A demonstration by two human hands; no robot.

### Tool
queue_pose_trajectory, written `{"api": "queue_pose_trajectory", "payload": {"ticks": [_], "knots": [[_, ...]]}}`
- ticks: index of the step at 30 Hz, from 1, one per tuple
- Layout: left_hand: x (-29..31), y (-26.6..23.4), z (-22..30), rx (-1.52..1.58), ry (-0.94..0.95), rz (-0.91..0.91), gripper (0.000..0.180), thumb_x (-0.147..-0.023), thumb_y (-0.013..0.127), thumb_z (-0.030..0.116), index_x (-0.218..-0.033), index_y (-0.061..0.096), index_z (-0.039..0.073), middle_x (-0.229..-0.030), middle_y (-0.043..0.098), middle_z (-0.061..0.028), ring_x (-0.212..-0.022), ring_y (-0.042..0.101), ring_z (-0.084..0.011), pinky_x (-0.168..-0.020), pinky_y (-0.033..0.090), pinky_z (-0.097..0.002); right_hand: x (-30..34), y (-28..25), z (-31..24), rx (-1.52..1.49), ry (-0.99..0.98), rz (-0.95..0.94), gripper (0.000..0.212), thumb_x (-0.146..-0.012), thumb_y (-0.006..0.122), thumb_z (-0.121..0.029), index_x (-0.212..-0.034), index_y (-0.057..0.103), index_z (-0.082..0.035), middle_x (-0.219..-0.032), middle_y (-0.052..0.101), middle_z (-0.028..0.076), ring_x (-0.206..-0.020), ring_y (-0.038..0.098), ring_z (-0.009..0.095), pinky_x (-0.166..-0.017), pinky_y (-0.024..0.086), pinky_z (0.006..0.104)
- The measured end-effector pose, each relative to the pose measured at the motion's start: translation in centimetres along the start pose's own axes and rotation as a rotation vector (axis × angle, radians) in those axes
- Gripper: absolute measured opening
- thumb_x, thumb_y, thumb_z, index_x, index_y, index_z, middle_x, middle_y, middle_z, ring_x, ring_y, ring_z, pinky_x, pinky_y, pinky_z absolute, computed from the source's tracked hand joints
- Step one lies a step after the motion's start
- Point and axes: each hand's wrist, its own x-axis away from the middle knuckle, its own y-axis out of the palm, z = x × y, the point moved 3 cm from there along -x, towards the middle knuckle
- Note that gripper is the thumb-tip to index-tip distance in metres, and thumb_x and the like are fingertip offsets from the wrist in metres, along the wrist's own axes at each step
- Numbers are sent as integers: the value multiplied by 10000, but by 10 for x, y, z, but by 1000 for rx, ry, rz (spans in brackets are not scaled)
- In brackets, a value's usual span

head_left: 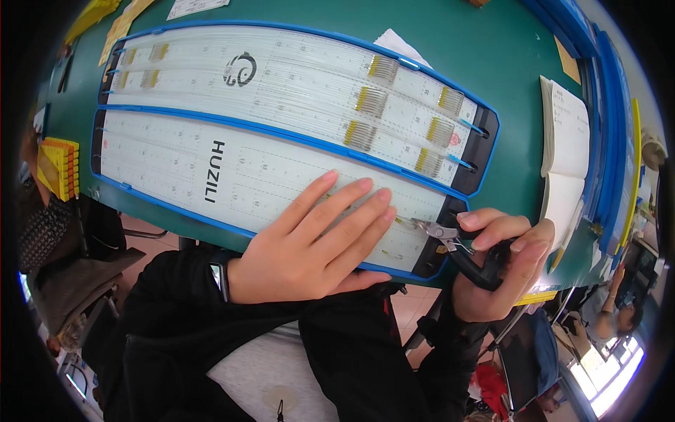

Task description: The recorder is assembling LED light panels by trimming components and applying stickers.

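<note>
A long blue-framed case (295, 126) lies unfolded in two halves, with printed white inner panels. Its far half holds fine clear strands running lengthwise and several yellow-edged combs of fine strips (382, 70). My left hand (309, 246) rests palm down on the near half, fingers stretched and slightly apart. In my right hand (506, 260) is a pair of side cutters (478, 267) with dark handles. The cutters' metal jaws point left, over the right end of the near panel, close to a small yellowish piece (402, 221). Whether the jaws touch that piece is unclear.
The case lies on a green tabletop (485, 42). An open notebook (566, 133) and a blue rack (612, 141) are at the right. A yellow block (60, 169) stands at the far left. White paper (401, 46) shows behind the case. Other people sit at both sides.
</note>
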Motion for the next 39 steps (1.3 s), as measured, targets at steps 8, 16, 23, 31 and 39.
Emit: {"api": "queue_pose_trajectory", "payload": {"ticks": [8,16,23,31,39], "knots": [[-1,-1,0,-6,-4,-18,604,-804,731,469,-1199,664,16,-1250,640,-141,-1171,607,-310,-1013,471,-482,1,1,2,-99,1,42,310,-1071,311,-325,-918,328,-56,-752,592,198,-774,673,363,-764,530,425],[-1,-1,0,-16,-6,-19,609,-806,726,479,-1198,665,16,-1241,647,-142,-1167,611,-311,-1012,468,-481,1,0,-2,-53,12,35,260,-1066,341,-278,-921,328,-62,-710,559,158,-699,650,321,-727,541,416],[-2,-2,0,-9,-14,-35,610,-807,724,479,-1197,665,14,-1243,647,-144,-1164,612,-313,-1018,462,-481,-1,-1,-2,-57,-9,95,219,-1055,366,-219,-906,326,-63,-667,517,117,-607,593,251,-679,552,425],[-1,-2,-1,-1,-15,-36,620,-803,728,488,-1207,660,23,-1252,643,-143,-1167,610,-316,-1023,456,-479,0,-1,-3,-45,-12,102,215,-1052,368,-206,-901,320,-61,-667,515,116,-606,592,247,-671,556,418],[-2,-1,1,-10,-15,-35,625,-801,729,489,-1213,658,25,-1252,641,-146,-1167,609,-318,-1022,456,-484,-1,3,-4,8,-5,81,208,-1045,301,-213,-911,367,-69,-677,452,96,-624,539,228,-673,519,398]]}}
